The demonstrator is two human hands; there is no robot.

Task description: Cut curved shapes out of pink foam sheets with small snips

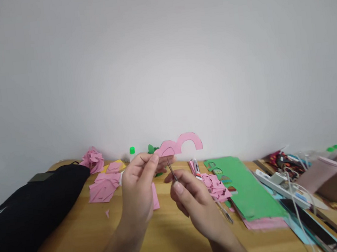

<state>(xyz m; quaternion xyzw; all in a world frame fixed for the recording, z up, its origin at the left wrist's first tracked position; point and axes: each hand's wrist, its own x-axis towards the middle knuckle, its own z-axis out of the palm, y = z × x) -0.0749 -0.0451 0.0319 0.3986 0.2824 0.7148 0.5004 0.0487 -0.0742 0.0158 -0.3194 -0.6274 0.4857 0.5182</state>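
Observation:
My left hand is raised above the wooden table and pinches a pink paper strip with curved cut-outs, held out to the right. My right hand is closed around small scissors, whose thin blades point up at the lower edge of the pink paper. Both hands sit near the middle of the view, close together.
Pink paper scraps and a pink paper flower lie at the left beside a long black bag. A glue bottle with green cap, a glue tube, green paper sheets, a white power strip and clutter lie right.

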